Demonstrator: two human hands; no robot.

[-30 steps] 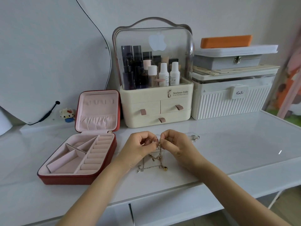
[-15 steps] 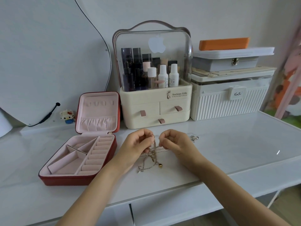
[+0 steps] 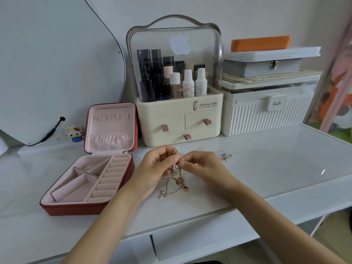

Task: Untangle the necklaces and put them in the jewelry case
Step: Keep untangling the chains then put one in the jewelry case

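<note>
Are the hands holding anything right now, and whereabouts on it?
Both the left hand and right hand pinch the tangled necklaces at the upper end of the chains; the pendants hang down onto the table.

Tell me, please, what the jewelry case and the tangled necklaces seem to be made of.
Jewelry case: red outer shell with a faint sheen, probably faux leather; the pink lining looks matte and soft, like velvet or suede cloth. Necklaces: thin shiny chains, silver and gold in tone, so metal, with a glossy gold bead; the exact metal cannot be told.
</note>
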